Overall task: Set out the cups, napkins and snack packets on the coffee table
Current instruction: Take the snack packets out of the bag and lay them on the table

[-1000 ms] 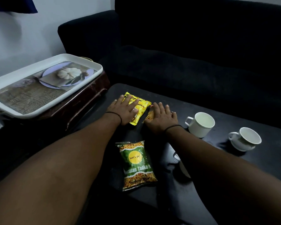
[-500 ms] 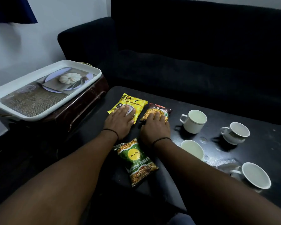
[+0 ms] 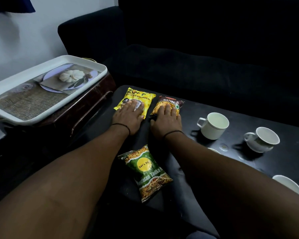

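Observation:
On the black coffee table [image 3: 240, 116] two snack packets lie side by side at the far left. My left hand [image 3: 128, 116] rests flat on the near end of the yellow packet [image 3: 138, 98]. My right hand [image 3: 166, 119] rests flat on the brown mixture packet [image 3: 170, 101]. Neither hand grips; the fingers are spread. A green packet [image 3: 148, 171] lies between my forearms, closer to me. A white mug [image 3: 213, 125] and a white cup [image 3: 262, 138] stand to the right. Another cup [image 3: 290, 185] shows at the right edge, and one rim [image 3: 213, 150] peeks out behind my right forearm.
A white tray [image 3: 50, 63] with a printed picture base sits on a brown side table [image 3: 86, 107] to the left of the coffee table. A black sofa [image 3: 197, 66] runs along the far side. A white wall is at the upper left.
Both hands have slid back toward me along the yellow and brown packets, uncovering their far ends. The brown packet now lies flat beside the yellow one.

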